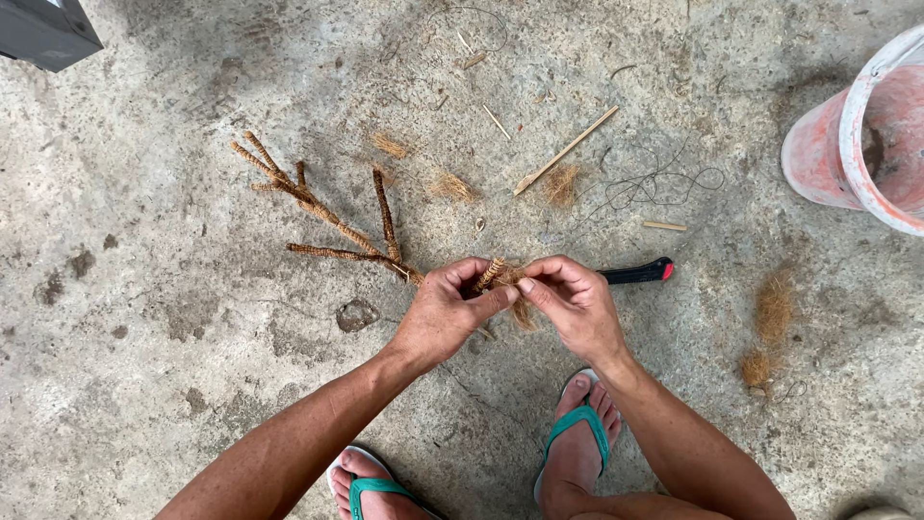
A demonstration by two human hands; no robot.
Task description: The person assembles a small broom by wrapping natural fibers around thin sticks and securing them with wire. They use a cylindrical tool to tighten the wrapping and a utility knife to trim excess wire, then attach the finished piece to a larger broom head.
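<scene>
both hands [510, 303] pinch the branched fibre stem [327, 217], extending left of the grip.

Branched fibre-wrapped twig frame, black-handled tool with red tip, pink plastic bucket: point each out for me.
Branched fibre-wrapped twig frame [332, 217]: head view, on the long main stem.
Black-handled tool with red tip [635, 273]: head view, middle of the black handle on the floor.
Pink plastic bucket [818, 154]: head view, on its outer wall.
</scene>
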